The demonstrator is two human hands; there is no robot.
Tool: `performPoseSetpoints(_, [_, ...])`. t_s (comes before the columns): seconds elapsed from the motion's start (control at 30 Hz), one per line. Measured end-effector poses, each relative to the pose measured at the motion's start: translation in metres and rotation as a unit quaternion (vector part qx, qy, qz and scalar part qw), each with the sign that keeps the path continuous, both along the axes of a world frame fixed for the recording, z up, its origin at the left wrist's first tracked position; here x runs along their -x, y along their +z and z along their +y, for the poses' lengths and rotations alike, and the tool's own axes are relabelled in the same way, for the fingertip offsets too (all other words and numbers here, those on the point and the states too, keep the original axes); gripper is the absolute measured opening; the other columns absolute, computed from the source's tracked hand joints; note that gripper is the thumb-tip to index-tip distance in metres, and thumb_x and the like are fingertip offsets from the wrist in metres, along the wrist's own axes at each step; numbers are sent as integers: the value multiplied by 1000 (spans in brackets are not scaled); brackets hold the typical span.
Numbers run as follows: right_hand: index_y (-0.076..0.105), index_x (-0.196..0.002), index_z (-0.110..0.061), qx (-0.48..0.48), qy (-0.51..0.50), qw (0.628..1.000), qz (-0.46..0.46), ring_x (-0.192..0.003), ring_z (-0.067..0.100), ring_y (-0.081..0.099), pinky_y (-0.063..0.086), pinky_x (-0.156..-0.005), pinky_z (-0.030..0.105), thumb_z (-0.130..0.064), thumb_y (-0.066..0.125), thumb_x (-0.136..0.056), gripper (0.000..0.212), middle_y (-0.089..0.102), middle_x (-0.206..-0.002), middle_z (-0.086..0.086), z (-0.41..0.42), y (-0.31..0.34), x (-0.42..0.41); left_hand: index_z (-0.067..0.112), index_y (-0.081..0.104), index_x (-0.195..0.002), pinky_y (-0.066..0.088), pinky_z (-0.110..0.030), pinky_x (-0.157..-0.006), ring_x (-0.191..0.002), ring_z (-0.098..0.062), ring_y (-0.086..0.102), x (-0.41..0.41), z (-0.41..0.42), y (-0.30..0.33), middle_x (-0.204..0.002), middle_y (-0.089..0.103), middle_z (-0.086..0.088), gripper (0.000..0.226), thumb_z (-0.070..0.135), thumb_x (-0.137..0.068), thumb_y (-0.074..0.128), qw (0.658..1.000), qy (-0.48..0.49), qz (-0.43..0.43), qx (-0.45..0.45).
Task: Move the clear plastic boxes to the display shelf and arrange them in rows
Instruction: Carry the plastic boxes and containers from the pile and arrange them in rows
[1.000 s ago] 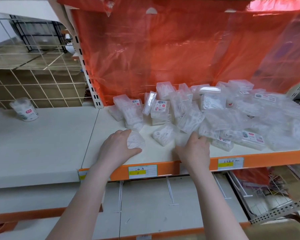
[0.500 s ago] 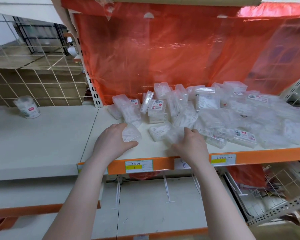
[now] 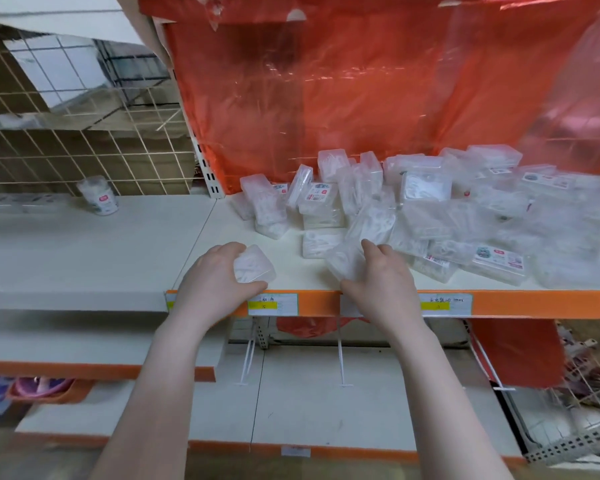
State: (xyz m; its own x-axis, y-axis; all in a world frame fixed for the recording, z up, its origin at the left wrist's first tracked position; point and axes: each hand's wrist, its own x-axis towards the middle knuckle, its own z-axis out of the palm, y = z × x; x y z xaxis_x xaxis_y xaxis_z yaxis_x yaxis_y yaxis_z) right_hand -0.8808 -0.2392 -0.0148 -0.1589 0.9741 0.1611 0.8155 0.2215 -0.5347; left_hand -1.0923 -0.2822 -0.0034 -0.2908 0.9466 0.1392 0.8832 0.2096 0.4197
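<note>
A white display shelf [image 3: 281,282] with an orange front lip carries a loose heap of clear plastic boxes [image 3: 430,216] across its middle and right. My left hand [image 3: 215,282] grips one clear plastic box [image 3: 255,266] near the shelf's front edge, left of the heap. My right hand [image 3: 378,282] holds a second clear box [image 3: 345,259] at the heap's front left corner, fingers curled over it. Another box [image 3: 321,242] lies flat just behind the two hands.
A round white tub [image 3: 97,197] stands on the neighbouring shelf to the left, before a wire grid. Red plastic sheeting [image 3: 326,98] hangs behind the heap. Yellow price labels [image 3: 271,304] sit on the orange lip. A lower shelf [image 3: 291,393] lies below.
Both hands have stayed at the front edge, each keeping its box. The right hand has drawn its box slightly out of the heap toward the left. The camera has tilted a little.
</note>
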Motion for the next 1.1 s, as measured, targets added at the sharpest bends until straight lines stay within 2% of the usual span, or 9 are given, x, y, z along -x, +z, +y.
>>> performPoseSetpoints(0.1, [44, -130, -6, -12, 22, 1000, 5, -116, 28, 41, 31, -87, 29, -26, 61, -82, 54, 50, -121, 12, -5, -2, -2, 17, 54, -124, 37, -29, -84, -113, -24, 50, -3, -12, -1, -120, 57, -5, 58, 38, -74, 74, 1000, 16, -2, -1])
performPoseSetpoints(0.23, [46, -126, -6, -14, 42, 999, 6, -115, 28, 42, 32, -87, 31, -17, 60, -79, 51, 50, -121, 10, -14, -3, 3, 16, 56, -121, 38, -30, -84, -111, -24, 51, 0, -28, -4, -118, 59, -5, 59, 40, -71, 76, 999, 34, -8, -4])
performPoseSetpoints(0.37, [46, -126, -6, -16, 65, 998, -10, -116, 28, 43, 34, -90, 33, -17, 60, -79, 50, 50, -124, 11, -20, -1, 15, 18, 57, -118, 39, -31, -83, -109, -24, 52, 7, -43, -1, -115, 60, -4, 61, 50, -69, 75, 999, 51, -12, -14])
performPoseSetpoints(0.6, [47, -126, -6, -44, 91, 995, -21, -115, 29, 44, 35, -89, 34, -17, 61, -79, 51, 52, -122, 11, -33, 10, 46, 19, 54, -123, 36, -29, -81, -112, -24, 51, 35, -65, 10, -119, 58, -3, 60, 43, -72, 74, 997, 72, -10, -31])
performPoseSetpoints(0.73, [48, -123, -8, -62, 106, 992, -34, -109, 28, 46, 35, -83, 34, -19, 61, -78, 49, 52, -116, 9, -47, 18, 79, 18, 52, -126, 37, -28, -83, -113, -23, 50, 66, -83, 16, -121, 57, -3, 63, 41, -72, 75, 996, 76, -1, -41])
performPoseSetpoints(0.83, [50, -114, -8, -77, 120, 989, -45, -104, 30, 48, 36, -79, 35, -17, 60, -76, 40, 54, -107, 10, -62, 21, 110, 19, 52, -128, 38, -30, -85, -114, -23, 51, 98, -100, 19, -123, 56, -3, 65, 42, -71, 76, 995, 82, 3, -48])
performPoseSetpoints(0.97, [50, -107, -8, -87, 140, 984, -62, -99, 31, 49, 37, -77, 36, -15, 59, -74, 35, 53, -102, 9, -89, 25, 162, 20, 50, -129, 37, -28, -80, -112, -22, 51, 149, -133, 22, -123, 55, -2, 66, 45, -73, 74, 995, 83, 4, -53])
performPoseSetpoints(1.1, [50, -116, -8, -97, 161, 979, -77, -102, 29, 49, 38, -81, 35, -17, 58, -77, 41, 54, -107, 9, -120, 27, 228, 19, 47, -134, 36, -29, -85, -116, -21, 48, 214, -173, 23, -129, 52, -1, 70, 45, -74, 73, 995, 84, 5, -44])
